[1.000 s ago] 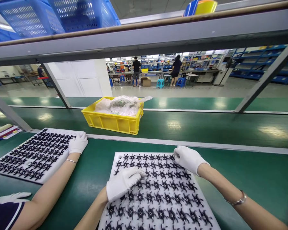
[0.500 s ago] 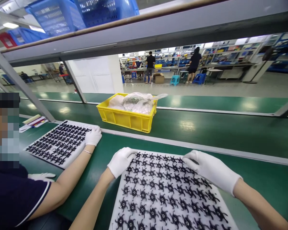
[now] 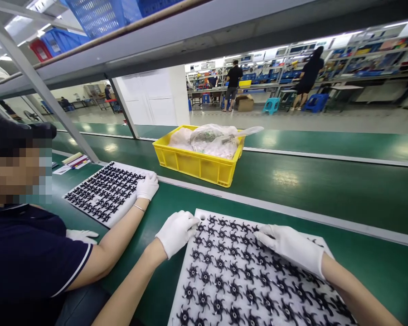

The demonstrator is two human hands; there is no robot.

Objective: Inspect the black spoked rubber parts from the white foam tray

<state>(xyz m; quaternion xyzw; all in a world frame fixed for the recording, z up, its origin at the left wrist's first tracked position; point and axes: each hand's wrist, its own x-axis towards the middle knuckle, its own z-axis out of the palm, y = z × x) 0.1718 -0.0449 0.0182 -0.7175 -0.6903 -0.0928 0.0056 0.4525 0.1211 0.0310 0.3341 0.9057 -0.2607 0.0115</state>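
Observation:
A white board (image 3: pixel 175 312) in front of me bears rows of small black impellers (image 3: pixel 234 290) with curved blades and ringed centres. At its far left corner is my left hand (image 3: pixel 177 233), in a white glove. Its fingers are bent together at the edge beside the first impellers; whatever they grip is hidden. My right hand (image 3: pixel 290 249), also gloved, lies low across the far right rows. Its fingers stretch left over the impellers, and no held part shows. A bare round hole (image 3: pixel 202 217) shows in the corner near my left fingertips.
To my left sits a co-worker (image 3: pixel 30 244), one gloved hand (image 3: pixel 147 186) on a similar board (image 3: pixel 122 217) of black parts. A yellow crate (image 3: pixel 197 165) holding clear plastic bags (image 3: pixel 212 142) stands beyond the pale rail (image 3: pixel 275 206). Overhead, a shelf (image 3: pixel 177 54) carries blue baskets (image 3: pixel 95 18).
My view has swung left, so the scene sits farther right. My right hand has moved left and nearer over the impellers. My left hand has drawn back slightly, uncovering the corner hole.

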